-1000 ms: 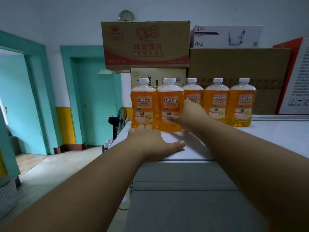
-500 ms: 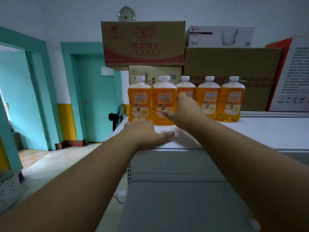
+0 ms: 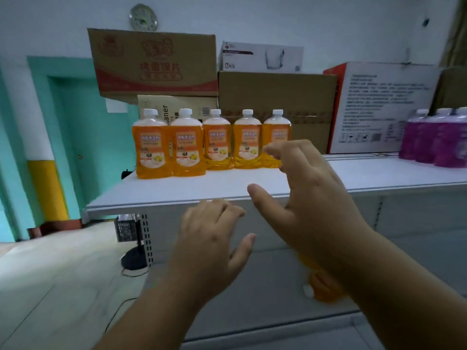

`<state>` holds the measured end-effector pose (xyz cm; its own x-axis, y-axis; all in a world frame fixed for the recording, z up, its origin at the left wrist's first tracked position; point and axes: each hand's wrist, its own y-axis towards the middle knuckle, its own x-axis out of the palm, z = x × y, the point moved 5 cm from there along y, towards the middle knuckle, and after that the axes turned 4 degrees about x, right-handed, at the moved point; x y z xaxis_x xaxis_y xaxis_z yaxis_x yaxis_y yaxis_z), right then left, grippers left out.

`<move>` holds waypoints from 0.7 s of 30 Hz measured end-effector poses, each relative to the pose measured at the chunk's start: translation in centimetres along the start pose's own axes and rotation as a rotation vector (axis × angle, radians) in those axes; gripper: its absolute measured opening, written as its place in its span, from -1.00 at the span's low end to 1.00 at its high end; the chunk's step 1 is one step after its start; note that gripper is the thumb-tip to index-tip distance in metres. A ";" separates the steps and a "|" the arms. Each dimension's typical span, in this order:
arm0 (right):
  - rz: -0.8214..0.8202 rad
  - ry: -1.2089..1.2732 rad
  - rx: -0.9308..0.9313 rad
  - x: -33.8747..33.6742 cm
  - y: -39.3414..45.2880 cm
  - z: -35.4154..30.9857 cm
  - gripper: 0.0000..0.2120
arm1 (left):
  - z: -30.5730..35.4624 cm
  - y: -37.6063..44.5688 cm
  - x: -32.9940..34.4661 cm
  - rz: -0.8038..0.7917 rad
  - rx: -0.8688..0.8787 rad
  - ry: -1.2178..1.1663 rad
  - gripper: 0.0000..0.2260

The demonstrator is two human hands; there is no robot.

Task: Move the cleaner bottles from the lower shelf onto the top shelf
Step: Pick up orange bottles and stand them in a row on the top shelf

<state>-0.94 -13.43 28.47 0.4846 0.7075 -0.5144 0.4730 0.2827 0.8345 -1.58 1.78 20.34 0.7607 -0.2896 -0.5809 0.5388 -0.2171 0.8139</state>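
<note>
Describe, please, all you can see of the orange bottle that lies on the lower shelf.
Only part of the orange bottle shows; the right forearm covers the rest. It looks like clear plastic filled with orange liquid, with a white cap that points left, so it seems to lie on its side on the grey lower shelf. The picture is blurred there and no label can be read. Neither hand holds it.

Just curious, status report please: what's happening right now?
Left hand and right hand open, empty. Five orange bottles on top shelf. Another below.
</note>
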 end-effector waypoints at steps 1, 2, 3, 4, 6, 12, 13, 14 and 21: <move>-0.008 0.000 0.008 -0.7 -1.0 0.9 -0.51 | 1.4 -0.6 1.0 -0.009 0.008 -0.019 -0.67; -0.017 0.000 0.016 -1.5 -2.1 2.0 -0.51 | 2.8 -1.1 2.1 -0.024 0.017 -0.038 -0.68; -0.028 0.002 0.026 -2.2 -3.2 3.1 -0.51 | 4.2 -1.4 3.2 -0.041 0.021 -0.059 -0.69; -0.040 0.002 0.040 -2.9 -4.3 4.4 -0.51 | 5.5 -1.7 4.5 -0.058 0.020 -0.081 -0.69; -0.061 -0.001 0.068 -4.6 -6.6 7.2 -0.51 | 8.3 -2.2 7.3 -0.088 0.000 -0.114 -0.69; -0.147 -0.022 0.191 -9.3 -13.3 16.8 -0.55 | 17.4 -3.1 16.6 -0.268 -0.141 -0.192 -0.67; -0.170 -0.028 0.204 -9.7 -14.2 18.3 -0.56 | 18.6 -3.3 18.1 -0.313 -0.155 -0.202 -0.66; -0.184 -0.029 0.221 -10.0 -14.9 19.6 -0.57 | 19.5 -3.5 19.4 -0.358 -0.166 -0.206 -0.64; -0.251 -0.004 0.304 -8.2 -16.1 26.3 -0.60 | 19.3 -3.5 27.2 -0.469 -0.312 -0.188 -0.65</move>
<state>6.83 -40.83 14.11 0.3286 0.6380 -0.6964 0.7733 0.2416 0.5862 10.21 -23.30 1.53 0.3540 -0.3950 -0.8477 0.9046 -0.0854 0.4176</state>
